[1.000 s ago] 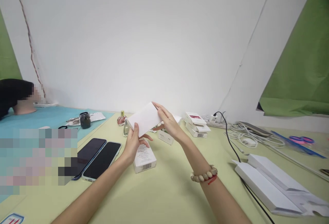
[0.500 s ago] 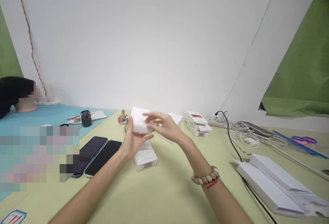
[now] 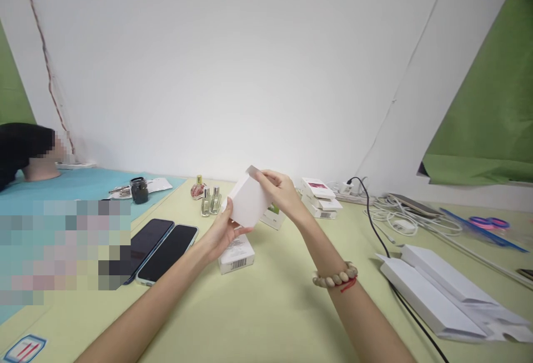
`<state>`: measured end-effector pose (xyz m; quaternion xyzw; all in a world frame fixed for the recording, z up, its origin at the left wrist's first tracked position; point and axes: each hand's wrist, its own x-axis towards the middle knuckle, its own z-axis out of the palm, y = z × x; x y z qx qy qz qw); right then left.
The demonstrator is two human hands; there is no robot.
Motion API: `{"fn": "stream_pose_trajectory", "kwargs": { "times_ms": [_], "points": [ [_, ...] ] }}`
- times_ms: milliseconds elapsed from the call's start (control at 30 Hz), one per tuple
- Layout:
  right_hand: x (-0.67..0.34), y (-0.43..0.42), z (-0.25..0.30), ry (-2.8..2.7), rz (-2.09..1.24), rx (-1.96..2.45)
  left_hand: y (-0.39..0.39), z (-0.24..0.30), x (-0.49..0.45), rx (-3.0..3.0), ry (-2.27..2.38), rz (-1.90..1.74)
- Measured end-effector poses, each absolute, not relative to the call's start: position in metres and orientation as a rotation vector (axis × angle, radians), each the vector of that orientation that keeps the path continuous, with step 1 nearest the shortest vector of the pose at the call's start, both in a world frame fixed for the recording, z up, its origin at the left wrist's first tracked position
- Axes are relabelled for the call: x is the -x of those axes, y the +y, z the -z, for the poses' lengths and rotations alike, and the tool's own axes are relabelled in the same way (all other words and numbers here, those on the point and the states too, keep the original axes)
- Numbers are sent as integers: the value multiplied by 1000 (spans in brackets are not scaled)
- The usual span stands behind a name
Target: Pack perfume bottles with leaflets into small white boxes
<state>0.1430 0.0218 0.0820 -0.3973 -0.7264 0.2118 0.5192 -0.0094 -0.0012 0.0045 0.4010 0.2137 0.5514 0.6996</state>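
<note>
Between my two hands is a plain white box (image 3: 250, 201), held tilted above the table. My left hand (image 3: 220, 234) grips its lower left side, thumb on the near face. At the upper right edge, my right hand (image 3: 281, 190) pinches the box near its top corner. Under the left hand lies a white carton (image 3: 236, 257) with a barcode on its end. Beyond that hand stand two clear perfume bottles (image 3: 210, 202) with silver caps, and a pink bottle (image 3: 198, 188) with a gold cap. A white carton with a green print (image 3: 273, 216) is partly hidden behind the right hand.
Two phones (image 3: 167, 255) lie at the left, near a dark jar (image 3: 139, 190) on blue cloth. White cartons (image 3: 320, 196) are stacked at the back right. A black cable (image 3: 377, 236) runs past folded white cardboard (image 3: 433, 296), with white cables (image 3: 410, 224) and scissors (image 3: 489, 222) beyond.
The white box has turned and tilted, showing a broad face. My right hand has moved up from its side to its top corner. Both clear bottles now show fully.
</note>
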Motion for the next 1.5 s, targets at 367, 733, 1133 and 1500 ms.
{"fn": "stream_pose_trajectory", "kwargs": {
  "times_ms": [367, 733, 1133, 1500],
  "points": [
    [-134, -1, -93, -1928, -591, 814, -3, -9, 16, -751, 370, -1001],
    [-135, -1, -92, -1941, -597, 782, 1, -11, 17, -580, 417, -1020],
    [-135, -8, -93, -2302, -883, 773, -7, -5, 13, -595, 363, -775],
    [-149, -3, -93, -2317, -918, 811, -6, -2, 9, -579, 224, -706]
  ]
}}
